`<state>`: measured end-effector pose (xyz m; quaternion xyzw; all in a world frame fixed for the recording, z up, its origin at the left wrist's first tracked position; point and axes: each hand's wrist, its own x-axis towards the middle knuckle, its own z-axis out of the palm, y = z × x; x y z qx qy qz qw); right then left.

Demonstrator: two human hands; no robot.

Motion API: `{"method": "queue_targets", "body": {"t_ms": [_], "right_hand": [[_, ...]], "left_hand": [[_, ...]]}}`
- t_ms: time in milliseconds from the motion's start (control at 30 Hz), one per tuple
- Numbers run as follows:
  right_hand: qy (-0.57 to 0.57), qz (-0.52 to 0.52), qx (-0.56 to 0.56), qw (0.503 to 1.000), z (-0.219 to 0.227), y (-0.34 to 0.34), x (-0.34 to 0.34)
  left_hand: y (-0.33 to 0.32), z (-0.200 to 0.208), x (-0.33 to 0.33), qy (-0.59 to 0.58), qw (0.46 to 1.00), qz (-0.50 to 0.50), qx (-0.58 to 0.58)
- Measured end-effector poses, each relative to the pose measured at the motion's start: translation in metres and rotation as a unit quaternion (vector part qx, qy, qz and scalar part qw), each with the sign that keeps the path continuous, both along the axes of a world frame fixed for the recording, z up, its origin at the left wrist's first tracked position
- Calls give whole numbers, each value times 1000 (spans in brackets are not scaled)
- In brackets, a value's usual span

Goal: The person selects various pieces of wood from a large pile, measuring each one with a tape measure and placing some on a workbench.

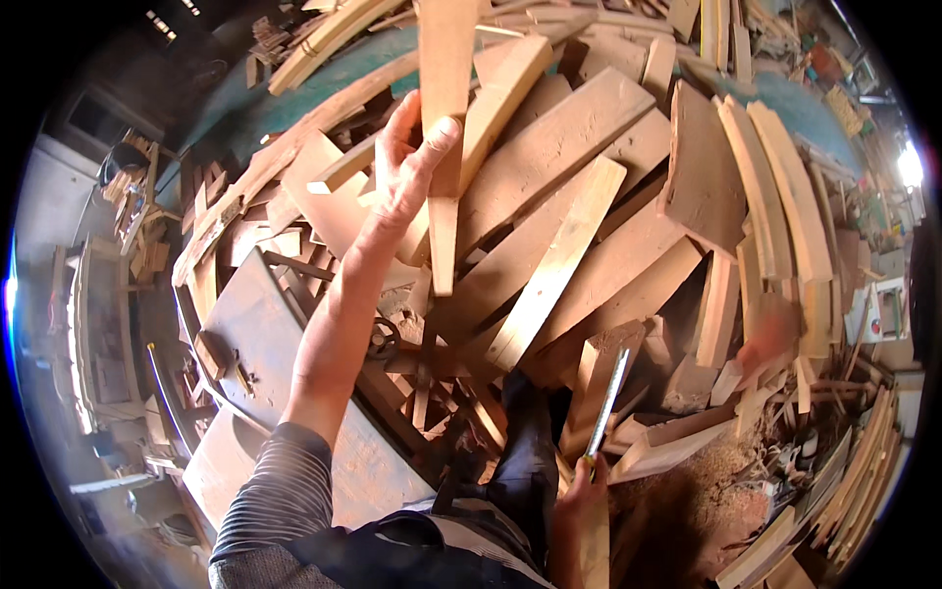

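Observation:
My left hand (412, 167) is raised at the top centre, thumb across the front of a long narrow wooden board (446, 69) and fingers on its left side. The board points down over the wood pile, its lower end tapering. Low on the right, my right hand (584, 486) is closed round a tape measure, whose case is mostly hidden in the grip. Its pale metal blade (610, 398) sticks up and away from the hand. Just ahead of the blade, a lighter plank (564, 260) lies slanted on the pile.
A large heap of planks (559, 147) fills the space ahead. A metal machine table (255, 324) with a small wood block (211, 353) stands to my left. Sawdust (687, 491) covers the floor at the right, beside stacked wood strips (854, 481). A blurred reddish shape (770, 339) is unclear.

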<state>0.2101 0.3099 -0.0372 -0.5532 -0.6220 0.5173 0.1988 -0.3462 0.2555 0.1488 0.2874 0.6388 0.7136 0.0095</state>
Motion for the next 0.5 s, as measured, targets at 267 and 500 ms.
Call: {"method": "queue_targets", "body": {"t_ms": [267, 500], "right_hand": [[176, 186, 231, 939, 180, 48, -66], [123, 436, 388, 803, 306, 60, -89]], "left_hand": [[-86, 98, 104, -199, 937, -96, 270], [-120, 48, 210, -421, 783, -207, 408]]}}
